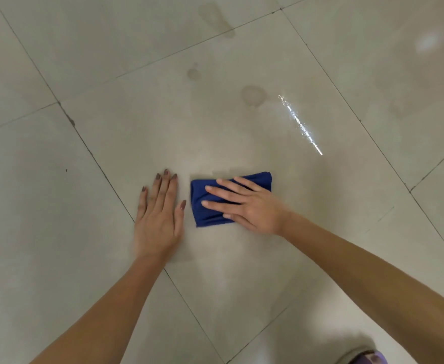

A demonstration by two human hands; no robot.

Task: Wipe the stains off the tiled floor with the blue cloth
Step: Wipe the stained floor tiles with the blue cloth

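Note:
A folded blue cloth lies flat on the pale tiled floor near the middle of the view. My right hand presses down on it with straight, spread fingers that point left. Just left of the cloth, my left hand rests palm-down on the bare tile, fingers straight and pointing away from me. Farther out on the same tile sit two greyish stains: a small one and a larger round one. A longer smear marks the tile beyond.
Dark grout lines cross the floor diagonally. A bright streak of reflected light shines on the tile to the right of the stains. A purple object shows at the bottom right edge.

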